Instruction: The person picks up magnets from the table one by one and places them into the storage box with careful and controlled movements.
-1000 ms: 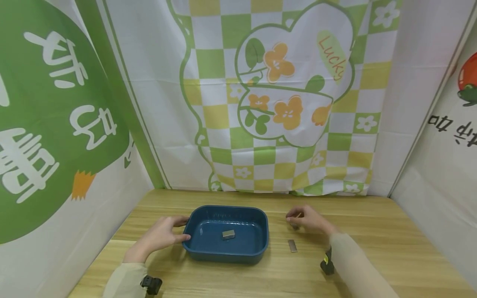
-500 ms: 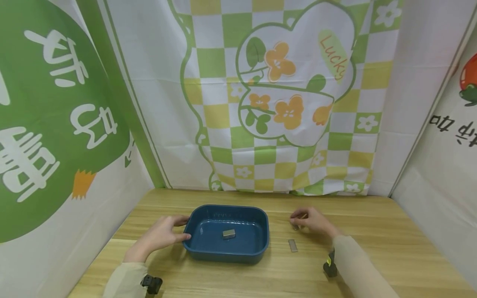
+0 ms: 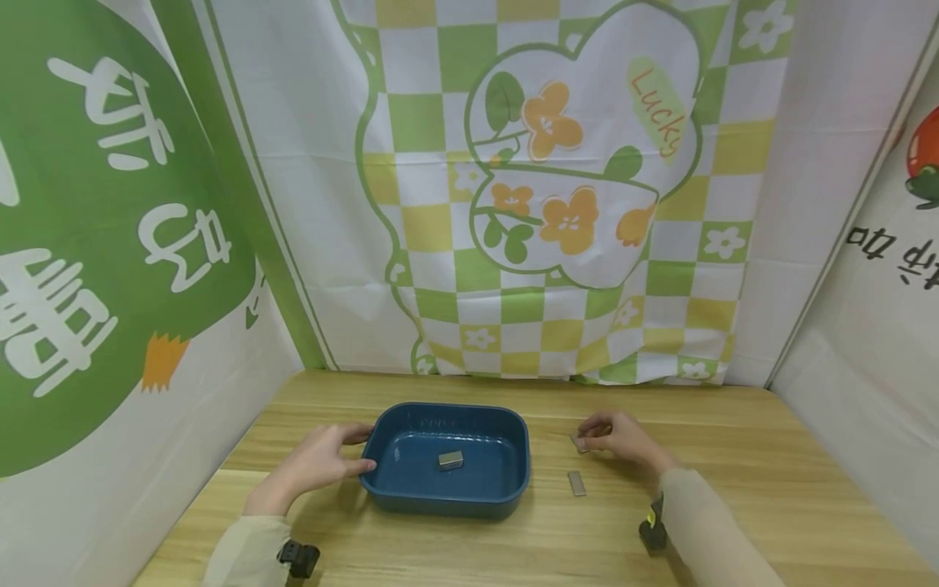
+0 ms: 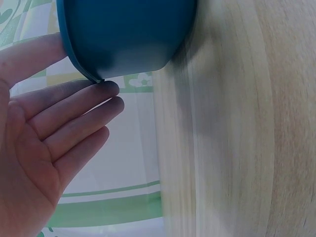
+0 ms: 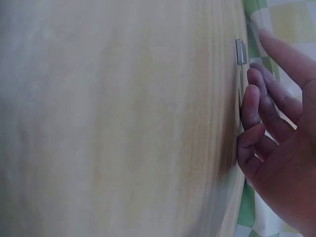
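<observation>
- One flat metal piece [image 3: 577, 443] lies at the fingertips of a person's right hand [image 3: 627, 439], on the desk [image 3: 411, 554] to the right of a blue basin [image 3: 443, 507]. It shows just left of the thumb, slanting from far left to near right, part of it apparently covered.
- That slant looks to be the telling relation: thumb on the near side, fingers on the far side, the piece at the mouth of the gap.
- Loosely curled, the right fingers stand narrowly parted from the thumb; whether they grip the piece or merely touch it, one cannot tell.
- Seen from the right wrist, a metal block [image 5: 240, 52] sits just beyond the thumb and index tips; which piece it is remains unclear.
- Nearer the person, apart from the thumb, a second metal piece [image 3: 576, 483] lies flat, its long axis running mostly away from the person.
- Across the basin, the left hand [image 3: 323, 461] is the farther one, thumb and fingers spread wide against the left end.
- Inside the basin rests a small metal stack [image 3: 451, 461], left of the right hand.
</observation>
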A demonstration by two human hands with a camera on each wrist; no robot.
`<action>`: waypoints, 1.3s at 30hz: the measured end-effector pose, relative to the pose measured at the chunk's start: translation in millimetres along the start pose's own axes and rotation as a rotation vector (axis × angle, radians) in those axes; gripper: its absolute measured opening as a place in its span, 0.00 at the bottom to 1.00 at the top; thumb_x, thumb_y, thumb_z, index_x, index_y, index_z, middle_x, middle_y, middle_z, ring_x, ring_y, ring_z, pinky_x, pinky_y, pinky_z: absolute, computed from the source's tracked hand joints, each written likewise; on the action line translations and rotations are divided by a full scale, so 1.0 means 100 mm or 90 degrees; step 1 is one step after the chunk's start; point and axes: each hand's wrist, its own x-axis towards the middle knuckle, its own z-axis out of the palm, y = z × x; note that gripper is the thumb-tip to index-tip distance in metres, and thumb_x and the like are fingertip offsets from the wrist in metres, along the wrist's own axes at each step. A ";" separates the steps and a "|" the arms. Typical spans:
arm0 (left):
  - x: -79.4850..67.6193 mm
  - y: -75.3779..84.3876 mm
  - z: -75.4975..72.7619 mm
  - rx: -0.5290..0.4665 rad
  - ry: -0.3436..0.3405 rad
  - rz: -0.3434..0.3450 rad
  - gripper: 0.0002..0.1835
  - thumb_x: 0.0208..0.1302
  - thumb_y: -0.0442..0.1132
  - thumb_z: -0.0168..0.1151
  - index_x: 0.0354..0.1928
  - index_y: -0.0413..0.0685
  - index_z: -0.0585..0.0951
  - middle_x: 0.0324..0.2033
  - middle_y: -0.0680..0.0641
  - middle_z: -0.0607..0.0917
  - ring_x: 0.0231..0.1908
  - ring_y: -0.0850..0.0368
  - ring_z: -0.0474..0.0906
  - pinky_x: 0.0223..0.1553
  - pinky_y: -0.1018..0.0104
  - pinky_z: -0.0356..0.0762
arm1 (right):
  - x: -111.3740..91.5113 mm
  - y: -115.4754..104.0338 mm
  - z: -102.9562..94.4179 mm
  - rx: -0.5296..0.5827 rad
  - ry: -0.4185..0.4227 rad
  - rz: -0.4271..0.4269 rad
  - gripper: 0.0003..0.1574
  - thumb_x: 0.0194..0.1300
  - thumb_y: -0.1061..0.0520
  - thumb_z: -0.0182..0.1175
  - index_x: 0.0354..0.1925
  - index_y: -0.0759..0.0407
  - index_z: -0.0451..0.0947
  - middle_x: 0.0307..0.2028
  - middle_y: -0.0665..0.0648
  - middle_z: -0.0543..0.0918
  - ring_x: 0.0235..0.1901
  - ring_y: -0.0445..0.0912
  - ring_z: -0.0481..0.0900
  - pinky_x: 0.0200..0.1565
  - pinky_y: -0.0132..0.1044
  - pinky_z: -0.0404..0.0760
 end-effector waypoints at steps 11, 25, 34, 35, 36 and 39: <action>0.00 0.00 -0.01 0.006 0.000 0.002 0.29 0.53 0.45 0.70 0.56 0.37 0.77 0.51 0.40 0.83 0.51 0.45 0.80 0.55 0.46 0.74 | -0.01 0.00 0.05 0.004 -0.001 0.029 0.22 0.55 0.51 0.69 0.45 0.62 0.80 0.36 0.54 0.83 0.34 0.43 0.77 0.36 0.35 0.77; -0.01 -0.01 0.00 -0.003 0.001 -0.003 0.30 0.53 0.46 0.71 0.56 0.37 0.77 0.52 0.39 0.83 0.52 0.44 0.80 0.55 0.46 0.74 | 0.02 0.00 0.06 -0.006 0.002 0.027 0.20 0.55 0.53 0.69 0.43 0.64 0.81 0.34 0.54 0.82 0.33 0.43 0.76 0.33 0.34 0.76; 0.00 -0.01 0.00 -0.005 0.002 -0.007 0.30 0.53 0.46 0.71 0.57 0.38 0.77 0.52 0.39 0.82 0.52 0.44 0.80 0.55 0.46 0.74 | 0.02 0.01 0.07 -0.020 0.016 0.031 0.18 0.53 0.53 0.70 0.40 0.62 0.83 0.33 0.53 0.83 0.33 0.42 0.77 0.34 0.34 0.77; 0.00 -0.02 0.00 -0.006 0.002 -0.007 0.30 0.53 0.46 0.71 0.56 0.38 0.77 0.52 0.40 0.82 0.52 0.44 0.80 0.55 0.46 0.74 | 0.02 0.01 0.07 -0.021 0.017 0.030 0.18 0.53 0.53 0.70 0.40 0.62 0.83 0.33 0.53 0.83 0.32 0.42 0.77 0.35 0.35 0.77; 0.00 -0.02 0.00 -0.005 0.001 -0.006 0.30 0.53 0.46 0.71 0.57 0.38 0.77 0.52 0.40 0.82 0.52 0.45 0.80 0.55 0.46 0.75 | 0.02 0.01 0.07 -0.021 0.018 0.030 0.18 0.53 0.53 0.70 0.39 0.62 0.83 0.33 0.53 0.83 0.32 0.42 0.77 0.35 0.35 0.77; 0.00 -0.03 0.00 -0.003 0.002 -0.004 0.30 0.53 0.46 0.71 0.56 0.38 0.77 0.52 0.40 0.82 0.52 0.45 0.80 0.55 0.46 0.75 | 0.02 0.02 0.07 -0.021 0.020 0.028 0.17 0.53 0.53 0.71 0.38 0.62 0.83 0.32 0.53 0.83 0.32 0.42 0.77 0.35 0.35 0.77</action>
